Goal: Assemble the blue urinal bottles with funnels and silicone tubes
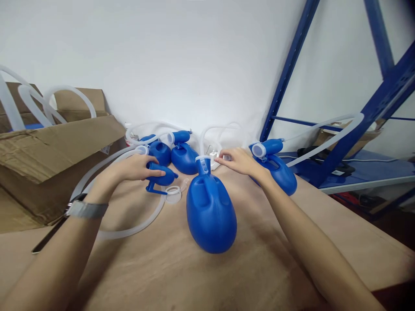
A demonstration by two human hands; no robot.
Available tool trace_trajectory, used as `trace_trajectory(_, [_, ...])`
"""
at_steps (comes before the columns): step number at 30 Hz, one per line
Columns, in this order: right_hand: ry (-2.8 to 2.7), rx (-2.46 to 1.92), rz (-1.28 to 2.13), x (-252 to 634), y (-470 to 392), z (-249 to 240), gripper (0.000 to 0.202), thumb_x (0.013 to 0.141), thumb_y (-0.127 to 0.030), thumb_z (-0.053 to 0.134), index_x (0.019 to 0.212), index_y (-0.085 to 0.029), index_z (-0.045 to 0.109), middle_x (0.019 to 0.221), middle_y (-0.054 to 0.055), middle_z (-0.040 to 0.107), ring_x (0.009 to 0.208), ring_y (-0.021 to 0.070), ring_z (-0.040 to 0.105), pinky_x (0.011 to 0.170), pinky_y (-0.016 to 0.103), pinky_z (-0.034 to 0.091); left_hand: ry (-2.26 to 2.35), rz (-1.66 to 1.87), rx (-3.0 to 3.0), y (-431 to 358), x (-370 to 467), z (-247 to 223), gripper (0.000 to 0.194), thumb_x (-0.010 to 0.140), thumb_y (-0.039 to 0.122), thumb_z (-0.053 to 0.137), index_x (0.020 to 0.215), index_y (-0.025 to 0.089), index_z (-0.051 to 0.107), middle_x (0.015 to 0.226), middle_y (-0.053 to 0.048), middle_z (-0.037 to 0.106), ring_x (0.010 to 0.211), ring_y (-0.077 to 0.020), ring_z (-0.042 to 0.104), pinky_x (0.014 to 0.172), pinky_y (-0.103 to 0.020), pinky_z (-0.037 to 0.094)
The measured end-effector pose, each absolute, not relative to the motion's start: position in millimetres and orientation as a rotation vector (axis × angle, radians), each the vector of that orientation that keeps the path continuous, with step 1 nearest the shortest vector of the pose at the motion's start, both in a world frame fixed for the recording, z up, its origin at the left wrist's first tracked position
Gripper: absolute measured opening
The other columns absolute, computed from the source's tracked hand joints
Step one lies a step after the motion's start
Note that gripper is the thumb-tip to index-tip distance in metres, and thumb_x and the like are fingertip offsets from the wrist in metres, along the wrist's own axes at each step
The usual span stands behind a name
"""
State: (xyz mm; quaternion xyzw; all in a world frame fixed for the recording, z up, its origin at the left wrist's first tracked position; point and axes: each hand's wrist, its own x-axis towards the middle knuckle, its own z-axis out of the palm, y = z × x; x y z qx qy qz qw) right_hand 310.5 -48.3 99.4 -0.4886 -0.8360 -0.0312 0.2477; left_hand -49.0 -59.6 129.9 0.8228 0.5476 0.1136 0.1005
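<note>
My left hand [136, 167] is closed around a blue rounded plastic fitting [164, 176] with a narrow tip and an angled blue arm below it. A blue plastic bottle with a moulded handle [212, 211] stands in front of me, its neck and white rim at the far end. Just right of that neck is my right hand [239, 162], its thumb and fingers drawn together. Whatever lies in that pinch is too small to make out. A clear ring-shaped cap [173, 194] rests on the table below the fitting.
Behind stand more blue bottles [184, 159] with white hoses, and another blue bottle [282, 175] at right. An open cardboard box [58, 147] holding hoses fills the left. A loose white hose [136, 231] curves over the brown table [181, 276]. Blue metal shelving [343, 138] borders the right.
</note>
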Motion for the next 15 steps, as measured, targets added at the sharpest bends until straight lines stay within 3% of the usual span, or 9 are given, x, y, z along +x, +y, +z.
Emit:
trace_trajectory(3, [-2.406, -1.265, 0.020, 307, -43, 91, 0.041, 0.101, -0.056, 0.053, 0.098, -0.021, 0.074, 0.082, 0.003, 0.072, 0.070, 0.0184, 0.061, 0.065, 0.029, 0.035, 1.624, 0.292, 2.061, -38, -61, 105, 0.072, 0.081, 0.077, 0.060, 0.120, 0.017, 0.069, 0.096, -0.013, 0.079, 0.079, -0.0265, 0.075, 0.065, -0.031, 0.057])
trace_trajectory(6, [-2.502, -1.218, 0.053, 302, -40, 84, 0.043, 0.102, -0.057, 0.053, 0.093, -0.020, 0.073, 0.077, 0.003, 0.070, 0.068, 0.0176, 0.060, 0.066, 0.029, 0.035, 1.595, 0.366, 2.032, -26, -72, 85, 0.070, 0.081, 0.071, 0.063, 0.125, 0.017, 0.067, 0.122, -0.017, 0.074, 0.095, -0.0292, 0.075, 0.067, -0.031, 0.059])
trace_trajectory(11, [-2.495, -1.192, 0.146, 295, -41, 81, 0.050, 0.099, -0.065, 0.054, 0.086, -0.019, 0.069, 0.077, 0.002, 0.070, 0.070, 0.0178, 0.062, 0.066, 0.028, 0.036, 1.572, 0.569, 2.565, -24, -64, 76, 0.060, 0.088, 0.061, 0.058, 0.115, 0.009, 0.074, 0.109, -0.015, 0.075, 0.100, -0.0311, 0.072, 0.084, -0.038, 0.056])
trace_trajectory(15, [-2.494, -1.207, 0.193, 291, -45, 82, 0.051, 0.097, -0.067, 0.056, 0.080, -0.019, 0.066, 0.077, 0.002, 0.068, 0.071, 0.0179, 0.061, 0.067, 0.028, 0.035, 1.336, 0.719, 2.710, -36, -18, 80, 0.049, 0.098, 0.055, 0.050, 0.121, 0.017, 0.072, 0.119, -0.013, 0.072, 0.104, -0.0277, 0.070, 0.091, -0.041, 0.057])
